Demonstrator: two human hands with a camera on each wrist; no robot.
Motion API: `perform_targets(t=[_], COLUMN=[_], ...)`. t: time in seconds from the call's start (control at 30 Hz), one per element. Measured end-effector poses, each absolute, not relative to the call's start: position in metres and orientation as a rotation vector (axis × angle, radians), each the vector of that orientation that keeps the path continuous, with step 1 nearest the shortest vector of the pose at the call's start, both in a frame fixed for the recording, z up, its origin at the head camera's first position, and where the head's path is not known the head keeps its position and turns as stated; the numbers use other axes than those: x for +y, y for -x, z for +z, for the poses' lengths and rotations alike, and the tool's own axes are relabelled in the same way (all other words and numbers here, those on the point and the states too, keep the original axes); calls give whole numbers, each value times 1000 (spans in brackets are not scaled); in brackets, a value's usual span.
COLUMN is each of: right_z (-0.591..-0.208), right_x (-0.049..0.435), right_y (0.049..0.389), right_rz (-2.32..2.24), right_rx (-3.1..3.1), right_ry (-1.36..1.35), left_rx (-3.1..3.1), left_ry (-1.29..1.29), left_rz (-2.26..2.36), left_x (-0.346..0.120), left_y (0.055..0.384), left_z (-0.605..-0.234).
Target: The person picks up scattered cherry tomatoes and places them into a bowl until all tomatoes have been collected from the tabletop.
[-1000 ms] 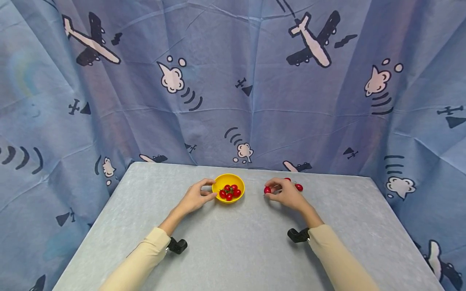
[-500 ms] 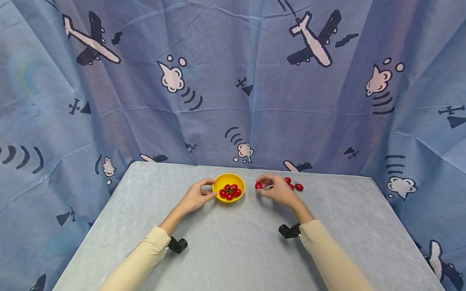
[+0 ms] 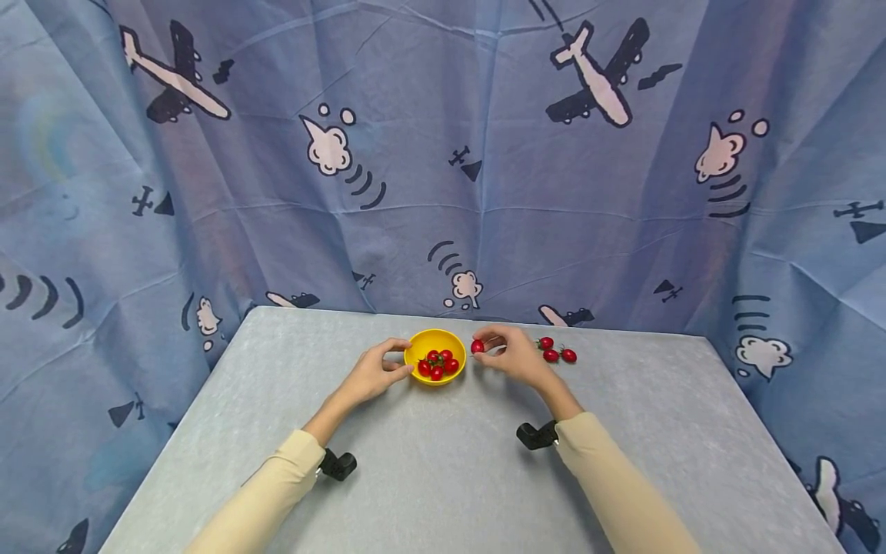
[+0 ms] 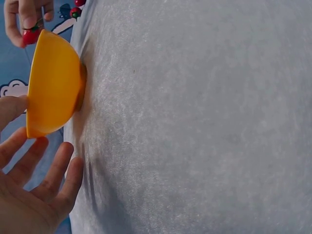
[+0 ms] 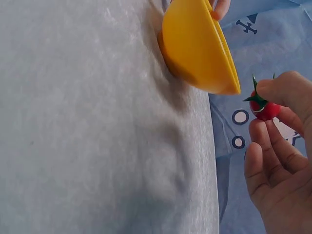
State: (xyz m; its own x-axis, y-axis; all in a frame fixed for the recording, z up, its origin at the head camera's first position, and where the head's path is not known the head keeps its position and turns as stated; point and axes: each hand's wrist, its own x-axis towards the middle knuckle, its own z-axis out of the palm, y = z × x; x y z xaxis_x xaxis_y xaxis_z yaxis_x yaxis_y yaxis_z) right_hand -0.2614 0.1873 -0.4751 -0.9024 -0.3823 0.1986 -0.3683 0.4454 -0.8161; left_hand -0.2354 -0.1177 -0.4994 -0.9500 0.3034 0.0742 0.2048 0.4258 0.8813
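Note:
A yellow bowl point(image 3: 431, 341) stands on the table with several red cherry tomatoes point(image 3: 436, 373) in its bottom. At its left side my left hand point(image 3: 370, 375) holds the rim between thumb and forefinger; in the left wrist view the other fingers point(image 4: 57, 170) are spread below. Just right of the bowl, my right hand point(image 3: 514, 357) pinches a cherry tomato point(image 3: 477, 346) between thumb and fingertips. The right wrist view shows that tomato's green calyx point(image 5: 259, 101) under the thumb, close beside the bowl's rim.
Behind the right hand, 3 more cherry tomatoes point(image 3: 551, 355) lie on the grey table point(image 3: 443, 469). A blue curtain point(image 3: 415, 154) printed with aeroplanes hangs along the table's far edge. Each wrist wears a black camera mount point(image 3: 537, 435).
My right hand has carried its cherry tomato leftward to beside the bowl, uncovering the tomatoes on the table behind it. My left hand and the bowl have stayed in place.

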Motion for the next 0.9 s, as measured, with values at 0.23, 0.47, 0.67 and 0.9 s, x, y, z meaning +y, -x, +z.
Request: perform_targets(t=[0.23,0.47,0.67,0.9], right_z=[-476,-478,-468,-476], right_x=[176,166,156,156], right_y=[263,263,259,265], right_rz=[-1545,-1584,-1595,-1564], right_rx=[2603,2567,2541,2566], right_ry=[710,738,754,755], left_rx=[2565,2567,2561,2564], left_ry=[-456,-454,-471,-485], left_rz=[1562,1572,1571,1577], left_x=[-119,-119,-120,-118], left_y=[236,236,235,235], left_z=[-500,-502,-500,-498])
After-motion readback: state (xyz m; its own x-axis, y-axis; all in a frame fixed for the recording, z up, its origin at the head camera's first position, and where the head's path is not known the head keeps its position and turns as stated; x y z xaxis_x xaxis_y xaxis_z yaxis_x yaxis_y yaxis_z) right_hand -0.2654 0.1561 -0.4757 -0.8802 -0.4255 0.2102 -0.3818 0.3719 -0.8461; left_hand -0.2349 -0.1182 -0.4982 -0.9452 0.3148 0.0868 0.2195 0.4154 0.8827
